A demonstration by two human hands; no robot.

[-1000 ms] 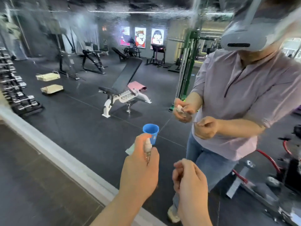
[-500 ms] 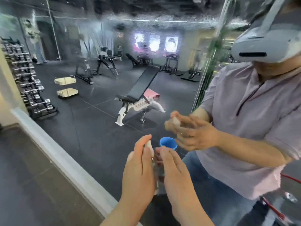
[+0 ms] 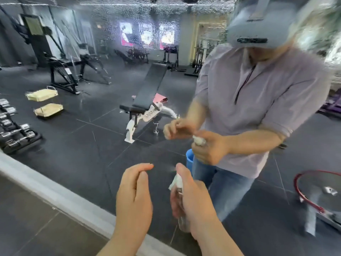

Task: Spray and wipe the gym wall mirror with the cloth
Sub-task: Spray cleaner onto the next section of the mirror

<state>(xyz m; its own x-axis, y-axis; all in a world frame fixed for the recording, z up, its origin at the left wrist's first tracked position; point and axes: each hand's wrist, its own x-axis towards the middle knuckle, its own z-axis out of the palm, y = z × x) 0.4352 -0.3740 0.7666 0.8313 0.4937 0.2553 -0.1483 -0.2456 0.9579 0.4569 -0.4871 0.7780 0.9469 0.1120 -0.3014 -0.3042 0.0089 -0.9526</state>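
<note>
Right hand (image 3: 193, 202) gripping spray bottle (image 3: 183, 225), long axis upright; grip curled round body, forefinger resting on white nozzle (image 3: 178, 179); mirror (image 3: 83, 154) lying just beyond bottle, nozzle pointing at it; left hand (image 3: 133, 196) hovering left of bottle, grip loosely curled, holding nothing; cloth not clearly showing.

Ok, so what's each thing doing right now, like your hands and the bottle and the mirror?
left hand: empty, fingers relaxed.
right hand: grips the spray bottle, one finger on its top.
spray bottle: clear, held roughly upright.
mirror: spray droplets across the top, not wiped.
</note>
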